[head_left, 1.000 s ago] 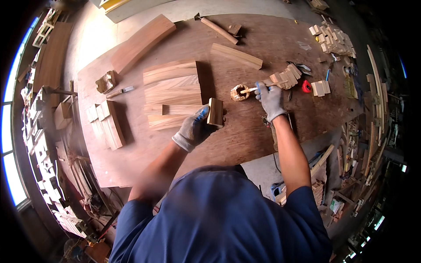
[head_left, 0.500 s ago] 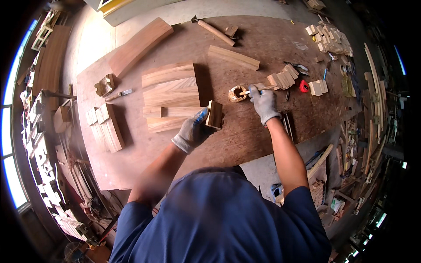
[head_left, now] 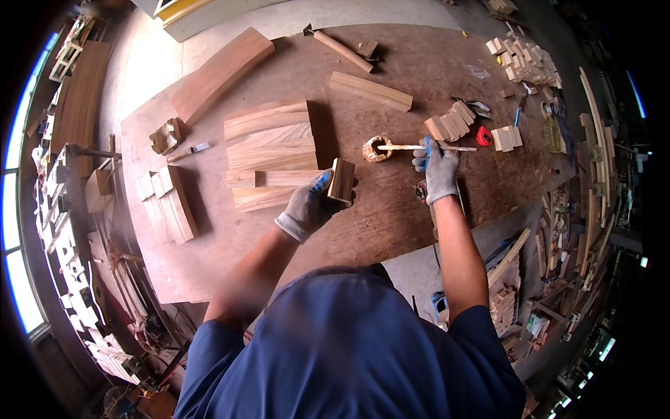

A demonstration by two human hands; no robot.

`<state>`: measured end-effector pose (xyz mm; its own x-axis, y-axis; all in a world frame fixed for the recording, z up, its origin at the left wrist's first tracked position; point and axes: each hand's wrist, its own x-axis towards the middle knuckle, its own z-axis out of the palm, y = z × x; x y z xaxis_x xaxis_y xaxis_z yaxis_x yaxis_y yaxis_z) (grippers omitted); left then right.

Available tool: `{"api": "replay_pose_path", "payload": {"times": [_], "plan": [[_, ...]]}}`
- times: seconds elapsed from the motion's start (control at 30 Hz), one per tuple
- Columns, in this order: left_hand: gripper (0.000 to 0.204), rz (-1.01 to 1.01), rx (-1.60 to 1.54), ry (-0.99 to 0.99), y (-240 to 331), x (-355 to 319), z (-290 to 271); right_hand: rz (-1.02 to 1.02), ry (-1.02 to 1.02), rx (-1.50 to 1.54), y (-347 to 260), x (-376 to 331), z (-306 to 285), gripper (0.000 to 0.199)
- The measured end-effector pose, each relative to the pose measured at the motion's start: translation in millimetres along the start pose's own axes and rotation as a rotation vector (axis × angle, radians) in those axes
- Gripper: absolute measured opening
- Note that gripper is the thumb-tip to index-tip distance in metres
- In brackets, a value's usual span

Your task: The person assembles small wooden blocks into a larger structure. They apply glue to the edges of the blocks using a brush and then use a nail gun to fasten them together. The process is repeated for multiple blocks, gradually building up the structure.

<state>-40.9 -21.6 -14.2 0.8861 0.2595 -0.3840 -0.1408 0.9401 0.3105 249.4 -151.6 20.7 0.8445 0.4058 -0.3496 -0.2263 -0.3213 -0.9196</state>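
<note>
In a grey work glove, my left hand [head_left: 307, 204] grips a small dark-sided wooden block [head_left: 341, 180], held tilted at the near right corner of several pale boards [head_left: 271, 143] lying side by side. My gloved right hand [head_left: 439, 169] is closed round a thin wooden stick [head_left: 405, 147], which lies almost level and sticks out past the hand on the right. The stick's left end reaches the opening of a small round pot [head_left: 375, 149] with a crusty, amber-coloured rim. What is inside the pot is too dark to tell.
On the brown table [head_left: 377, 230] lie a long plank [head_left: 223, 73], a hammer [head_left: 342, 50], a chisel [head_left: 188, 152], a board [head_left: 371, 91], stacked blocks [head_left: 167, 202], small blocks [head_left: 450, 122] and a red tape measure [head_left: 483, 136]. A heap of offcuts [head_left: 527, 61] sits far right.
My right hand has shifted right and slightly nearer me, gripping the stick farther from the pot, so more of the stick shows. My left hand and the block have barely moved.
</note>
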Motion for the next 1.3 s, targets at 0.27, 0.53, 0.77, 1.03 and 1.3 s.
{"api": "replay_pose_path", "payload": {"times": [0.27,0.53,0.77,1.03,1.3], "plan": [[0.065,0.008,0.024,-0.012,3.6,1.2,0.2,0.107,0.064,0.167,19.0,8.4,-11.2,0.036],[0.05,0.008,-0.055,0.017,2.3,10.8,4.0,0.164,0.024,0.209,26.6,5.4,-17.1,0.035],[0.048,-0.004,-0.06,0.049,2.2,22.6,2.6,0.267,-0.124,0.556,16.4,-5.2,-44.3,0.036],[0.047,0.07,0.22,-0.037,2.8,22.2,13.8,0.072,-0.269,0.394,-31.0,-72.0,-11.1,0.034],[0.049,0.069,0.151,-0.075,7.2,12.6,24.3,-0.083,-0.216,0.269,-37.2,-82.3,6.7,0.033]]}}
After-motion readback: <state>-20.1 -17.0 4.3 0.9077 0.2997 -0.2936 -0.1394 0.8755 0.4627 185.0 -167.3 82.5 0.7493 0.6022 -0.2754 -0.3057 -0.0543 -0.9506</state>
